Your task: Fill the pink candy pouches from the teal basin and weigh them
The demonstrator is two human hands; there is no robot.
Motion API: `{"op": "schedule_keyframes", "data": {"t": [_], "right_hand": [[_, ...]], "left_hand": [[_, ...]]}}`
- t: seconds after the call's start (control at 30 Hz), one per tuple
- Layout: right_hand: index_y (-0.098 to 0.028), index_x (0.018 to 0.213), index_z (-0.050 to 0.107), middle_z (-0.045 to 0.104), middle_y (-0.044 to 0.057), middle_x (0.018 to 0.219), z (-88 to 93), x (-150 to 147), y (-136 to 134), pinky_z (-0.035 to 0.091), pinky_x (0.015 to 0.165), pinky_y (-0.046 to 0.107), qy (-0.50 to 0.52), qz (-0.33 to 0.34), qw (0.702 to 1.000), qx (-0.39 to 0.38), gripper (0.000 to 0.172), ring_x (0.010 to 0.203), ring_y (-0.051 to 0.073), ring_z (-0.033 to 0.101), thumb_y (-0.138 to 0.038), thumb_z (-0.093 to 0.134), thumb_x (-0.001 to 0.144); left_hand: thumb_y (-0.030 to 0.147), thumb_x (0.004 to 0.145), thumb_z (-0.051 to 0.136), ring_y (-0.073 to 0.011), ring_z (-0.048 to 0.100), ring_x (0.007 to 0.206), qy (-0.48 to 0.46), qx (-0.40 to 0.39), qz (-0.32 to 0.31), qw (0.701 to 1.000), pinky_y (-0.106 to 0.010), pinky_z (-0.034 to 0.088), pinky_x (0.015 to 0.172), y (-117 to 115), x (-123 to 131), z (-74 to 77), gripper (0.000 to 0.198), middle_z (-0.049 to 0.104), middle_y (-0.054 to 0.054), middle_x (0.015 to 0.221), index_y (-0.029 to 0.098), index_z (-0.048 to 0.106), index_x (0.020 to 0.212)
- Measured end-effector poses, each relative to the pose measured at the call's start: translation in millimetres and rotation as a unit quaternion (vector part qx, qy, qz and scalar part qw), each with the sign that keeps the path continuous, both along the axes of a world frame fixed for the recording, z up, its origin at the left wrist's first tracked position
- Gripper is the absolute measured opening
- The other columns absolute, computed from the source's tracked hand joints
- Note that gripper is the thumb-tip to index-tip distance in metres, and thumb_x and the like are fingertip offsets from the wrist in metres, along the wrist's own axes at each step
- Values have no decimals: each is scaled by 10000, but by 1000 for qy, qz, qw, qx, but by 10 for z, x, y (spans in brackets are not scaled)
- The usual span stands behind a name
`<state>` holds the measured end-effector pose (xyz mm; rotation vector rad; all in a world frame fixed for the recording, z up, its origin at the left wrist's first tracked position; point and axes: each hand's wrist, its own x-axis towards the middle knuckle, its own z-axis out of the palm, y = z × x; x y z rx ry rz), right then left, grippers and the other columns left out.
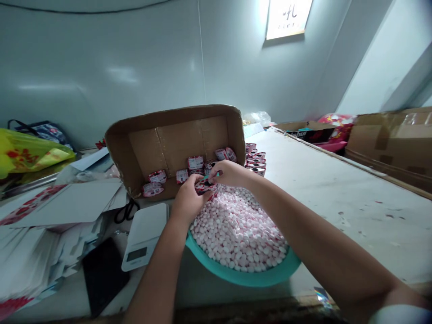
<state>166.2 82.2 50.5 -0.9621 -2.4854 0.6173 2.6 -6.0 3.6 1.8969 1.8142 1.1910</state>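
Observation:
My left hand (189, 200) is closed around a small red-and-white printed pack (203, 185), held over the far left rim of a teal basin (243, 278). Small white and pale pink tablets (241, 229) are heaped in the basin. My right hand (228, 173) is pinched at the top of the same pack, and a bit of something teal shows at its fingers, too small to name. Just behind the hands, a cardboard box (178, 135) lies with its open side towards me. Several similar packs (195, 162) are inside it.
Left of the basin are a white digital scale (148, 229), black scissors (127, 210), a dark flat sheet (105, 274) and stacked white cartons (25, 261). More packs (256, 163) stand in a row right of the box. Large cardboard boxes (391, 139) line the far right.

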Motion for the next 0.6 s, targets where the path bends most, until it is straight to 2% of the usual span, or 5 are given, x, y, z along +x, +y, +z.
{"op": "schedule_keyframes", "data": {"t": [0.07, 0.2, 0.3, 0.43, 0.6], "right_hand": [[-172, 842, 788, 713, 11, 810, -14, -1, 2, 442, 668, 213, 13, -8, 1000, -9, 138, 756, 153, 618, -206, 671, 779], [-133, 1140, 716, 700, 38, 930, -82, 35, 130, 443, 642, 223, 38, -71, 997, -21, 365, 733, 140, 588, -308, 518, 889], [-105, 1055, 714, 680, 38, 848, -189, 53, 250, 433, 599, 232, 5, -103, 994, -38, 344, 677, 142, 568, -255, 464, 872], [-129, 1056, 714, 695, 50, 872, -298, 48, 249, 455, 617, 253, -76, -76, 991, -75, 292, 712, 183, 603, -228, 618, 799], [-204, 1153, 708, 644, 93, 1252, -245, 88, 101, 498, 820, 311, -150, 18, 983, -105, 508, 1045, 295, 622, -317, 834, 674]], "left_hand": [[350, 763, 753, -269, 646, 1115, -3, -18, 5, 1000, -362, 508, 923, 3, 12, -3, 505, 688, -95, 1228, 209, 600, 1224], [349, 766, 738, -266, 687, 1035, -17, -30, 12, 999, -356, 532, 894, 10, 7, 2, 460, 731, -89, 1138, 202, 659, 1195], [383, 762, 734, -251, 687, 1044, -36, 33, 46, 998, -331, 530, 917, -19, -123, 73, 465, 730, -85, 1148, 180, 676, 1177], [385, 732, 748, -246, 687, 1034, -13, 65, 118, 991, -325, 528, 930, -176, -555, 255, 479, 730, -69, 1143, 188, 685, 1165], [340, 767, 701, -218, 698, 984, -18, -76, 192, 978, -262, 554, 798, -400, -1181, 291, 501, 724, -88, 1146, 158, 626, 1227]]}}
